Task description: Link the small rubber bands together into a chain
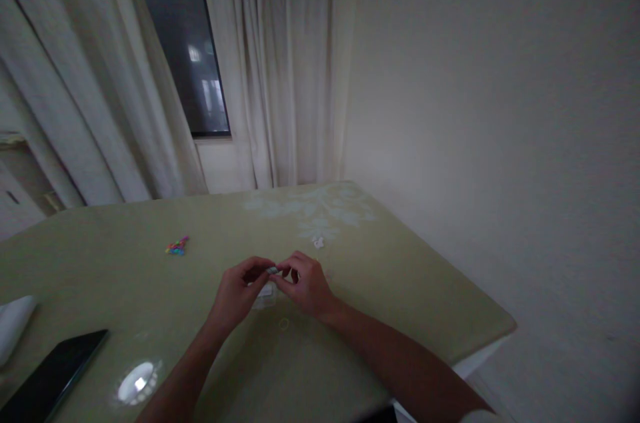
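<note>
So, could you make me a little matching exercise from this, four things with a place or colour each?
1. pile
2. tablet
3. ring
4. small piece

A. pinched between left hand and right hand
B. many-coloured
C. just below the hands in view
D. picture's lower left corner

Pairs: 1-B, 2-D, 3-C, 4-A

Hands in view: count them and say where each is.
2. The left hand is at the left of a small pale object, the right hand at its right, above the tablecloth.
</note>
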`<control>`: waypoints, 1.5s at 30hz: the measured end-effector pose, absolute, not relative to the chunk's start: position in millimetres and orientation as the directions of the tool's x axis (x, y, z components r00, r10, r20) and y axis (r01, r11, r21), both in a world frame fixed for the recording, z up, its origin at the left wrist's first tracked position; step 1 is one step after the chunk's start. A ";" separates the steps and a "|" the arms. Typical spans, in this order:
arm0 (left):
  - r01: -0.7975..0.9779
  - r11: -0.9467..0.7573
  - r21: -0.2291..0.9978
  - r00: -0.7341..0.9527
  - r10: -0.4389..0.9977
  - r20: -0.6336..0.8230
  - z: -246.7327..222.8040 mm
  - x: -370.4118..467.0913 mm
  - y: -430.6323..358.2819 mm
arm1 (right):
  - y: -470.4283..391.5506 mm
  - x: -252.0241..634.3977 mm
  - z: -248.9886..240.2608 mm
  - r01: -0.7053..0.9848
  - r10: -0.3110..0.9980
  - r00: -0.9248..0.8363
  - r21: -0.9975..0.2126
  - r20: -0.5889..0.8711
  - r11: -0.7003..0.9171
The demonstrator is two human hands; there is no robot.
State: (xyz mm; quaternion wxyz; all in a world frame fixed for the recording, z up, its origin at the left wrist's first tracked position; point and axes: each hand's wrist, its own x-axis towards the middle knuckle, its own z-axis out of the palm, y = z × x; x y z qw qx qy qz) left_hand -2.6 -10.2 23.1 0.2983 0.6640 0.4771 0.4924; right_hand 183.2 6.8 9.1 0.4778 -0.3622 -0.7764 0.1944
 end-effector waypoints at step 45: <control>0.388 -0.336 0.858 0.094 0.941 0.326 13.0 14.2 -11.7 | 16.3 192.4 0.1 0.438 0.760 -0.269 -0.628 0.591 0.643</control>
